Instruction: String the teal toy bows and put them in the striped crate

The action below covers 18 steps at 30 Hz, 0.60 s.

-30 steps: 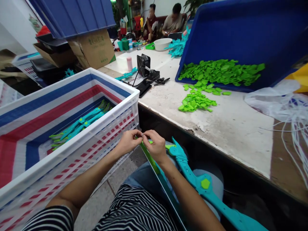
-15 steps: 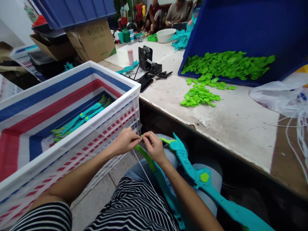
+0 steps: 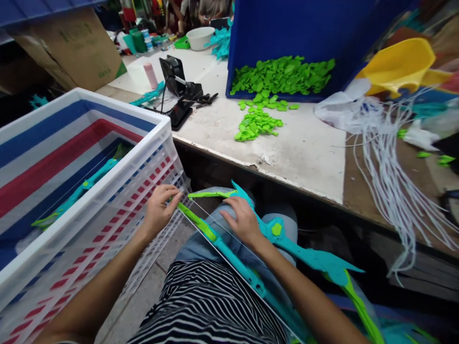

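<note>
Two teal toy bows with lime-green tips lie across my lap. My left hand (image 3: pixel 163 208) is closed at the green tip of the nearer bow (image 3: pixel 229 255), thumb and fingers together there. A white string runs tight along this bow. My right hand (image 3: pixel 243 220) is over the farther bow (image 3: pixel 304 246), its thumb apart from the bent fingers; whether its fingertips touch the bow is hard to see. The farther bow's green tip (image 3: pixel 211 194) points towards my left hand, and a thin white string (image 3: pixel 211 216) runs from it under my right hand.
To the left stands a white crate (image 3: pixel 150 138) with a striped lining and more bows inside. On the table lie a small pile of green pieces (image 3: pixel 258 125), a black fan device (image 3: pixel 175 79) and a bundle of white strings (image 3: pixel 390 177). Behind is a tipped blue bin (image 3: pixel 287 28).
My hands have moved apart: the right went right to the farther bow, the left stays by the nearer bow's tip. My view has turned right, showing the string bundle and a yellow scoop-like object.
</note>
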### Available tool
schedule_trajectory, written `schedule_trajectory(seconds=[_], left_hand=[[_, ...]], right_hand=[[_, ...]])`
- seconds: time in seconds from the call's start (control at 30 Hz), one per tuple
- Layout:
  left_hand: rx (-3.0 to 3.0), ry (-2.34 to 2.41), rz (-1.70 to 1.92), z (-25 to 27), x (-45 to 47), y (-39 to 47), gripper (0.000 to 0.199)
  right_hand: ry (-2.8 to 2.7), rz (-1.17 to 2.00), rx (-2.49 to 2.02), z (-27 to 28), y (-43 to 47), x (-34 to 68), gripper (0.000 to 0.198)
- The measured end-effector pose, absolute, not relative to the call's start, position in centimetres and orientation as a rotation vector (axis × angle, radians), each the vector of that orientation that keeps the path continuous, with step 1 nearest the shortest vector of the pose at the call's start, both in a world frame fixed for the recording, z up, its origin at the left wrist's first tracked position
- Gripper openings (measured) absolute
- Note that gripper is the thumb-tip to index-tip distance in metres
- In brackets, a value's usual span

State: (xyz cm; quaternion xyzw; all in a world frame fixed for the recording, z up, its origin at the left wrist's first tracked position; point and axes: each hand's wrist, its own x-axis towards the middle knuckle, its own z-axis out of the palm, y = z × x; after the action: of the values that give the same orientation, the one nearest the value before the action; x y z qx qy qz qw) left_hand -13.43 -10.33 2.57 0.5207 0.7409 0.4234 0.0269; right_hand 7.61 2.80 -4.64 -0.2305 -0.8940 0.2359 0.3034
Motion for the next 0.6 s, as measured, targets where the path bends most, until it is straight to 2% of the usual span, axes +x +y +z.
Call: schedule_trajectory(seconds=[0.1, 0.2, 0.23, 0.3, 0.37, 0.43, 0.5, 0.6], left_hand=[[1.464, 2.123, 1.487, 0.7, -12.7, -10.2, 0.031], [1.339, 1.740, 1.606, -0.9, -11.5, -9.6, 0.061], [1.292, 1.670, 1.630, -1.1, -11.1, -9.4, 0.062], [1.192, 1.712, 1.661, -0.9, -10.5, -9.0, 0.051], [1.094, 1.897, 1.633, -0.4, -10.2, -8.7, 0.040], [1.010, 2.088, 1.511, -0.2, -10.5, -8.3, 0.039], [0.944, 2.225, 1.332, -0.8, -11.3, -7.7, 0.041], [1.009, 2.432, 1.116, -2.3, -12.2, -6.8, 0.047]], right_hand=[[-2.639, 0.253, -0.951, -6.9, 4.6, 13.6, 0.048], [-2.837, 0.244, -1.095, -8.1, 5.7, 16.5, 0.054], [-2.853, 0.339, -1.121, -7.9, 6.1, 16.8, 0.054], [-2.834, 0.669, -1.132, -6.9, 7.2, 16.8, 0.054], [-2.816, 1.139, -1.021, -5.4, 8.8, 16.3, 0.049], [-2.799, 1.655, -0.797, -4.1, 10.4, 15.6, 0.045], [-2.765, 2.068, -0.593, -3.5, 11.6, 14.6, 0.049], [-2.769, 2.304, -0.644, -4.2, 12.8, 12.8, 0.055]])
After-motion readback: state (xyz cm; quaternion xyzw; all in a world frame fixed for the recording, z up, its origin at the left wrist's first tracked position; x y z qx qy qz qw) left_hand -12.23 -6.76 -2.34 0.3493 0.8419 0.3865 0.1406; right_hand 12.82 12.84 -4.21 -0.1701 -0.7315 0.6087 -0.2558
